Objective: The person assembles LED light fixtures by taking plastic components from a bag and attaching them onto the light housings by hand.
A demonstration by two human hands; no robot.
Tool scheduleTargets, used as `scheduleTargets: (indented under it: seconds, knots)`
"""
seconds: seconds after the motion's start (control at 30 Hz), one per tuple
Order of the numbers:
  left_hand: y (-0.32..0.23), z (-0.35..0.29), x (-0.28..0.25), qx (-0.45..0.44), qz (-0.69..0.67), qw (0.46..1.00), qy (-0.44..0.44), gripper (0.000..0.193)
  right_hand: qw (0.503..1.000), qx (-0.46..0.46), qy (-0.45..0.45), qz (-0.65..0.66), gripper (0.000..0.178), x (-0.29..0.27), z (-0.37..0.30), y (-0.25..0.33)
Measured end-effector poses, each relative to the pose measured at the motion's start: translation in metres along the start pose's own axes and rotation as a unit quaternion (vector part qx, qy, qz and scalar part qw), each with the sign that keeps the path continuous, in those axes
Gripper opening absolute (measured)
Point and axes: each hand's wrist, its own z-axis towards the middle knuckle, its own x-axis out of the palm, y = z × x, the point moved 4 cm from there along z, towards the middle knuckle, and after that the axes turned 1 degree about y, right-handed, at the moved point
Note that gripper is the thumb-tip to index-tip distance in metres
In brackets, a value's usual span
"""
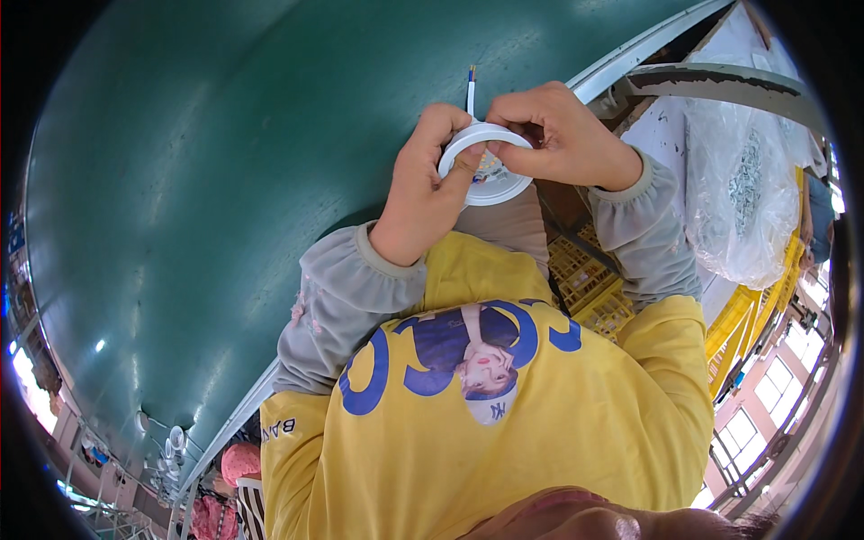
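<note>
A round white LED downlight housing [499,193] is up in front of me, over the edge of the green belt. Its open side shows small yellowish LEDs inside, and a white cable [471,97] with brown and blue wire ends sticks out beyond it. My left hand [425,175] is closed round the left side of the rim, with the thumb over the front. At the right side of the rim my right hand [565,137] is pinched, its thumb and fingertips reaching the inside. Whether a small part sits between those fingertips is hidden.
A wide green conveyor belt [225,162] with a metal side rail [630,52] stretches ahead and left. On the right lies a clear plastic bag [742,193] of small metal parts. Yellow crates [585,279] stand below. Several white lamp parts [175,441] are at the lower left, near another person [241,463].
</note>
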Motion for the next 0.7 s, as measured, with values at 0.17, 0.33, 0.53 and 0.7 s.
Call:
scheduleTargets:
  seconds: [0.17, 0.33, 0.53, 0.7]
  knots:
    - [0.0041, 0.0004, -0.0033, -0.010, 0.008, 1.000, 0.005, 0.007, 0.999, 0.011, -0.033, 0.023, 0.016, 0.0033, 0.0000, 0.0008]
    - [0.0027, 0.0001, -0.0012, 0.002, 0.022, 1.000, 0.003, 0.008, 0.999, -0.007, -0.037, -0.025, 0.016, 0.0011, -0.0013, 0.0024]
    - [0.0037, 0.0005, -0.0024, 0.008, 0.012, 1.000, -0.001, 0.009, 0.999, 0.011, -0.033, 0.026, 0.015, 0.0035, -0.0013, 0.0003]
    - [0.0026, 0.0021, -0.0024, 0.007, 0.007, 1.000, 0.022, 0.008, 0.999, 0.002, -0.045, 0.009, 0.018, 0.0013, -0.0021, 0.0024]
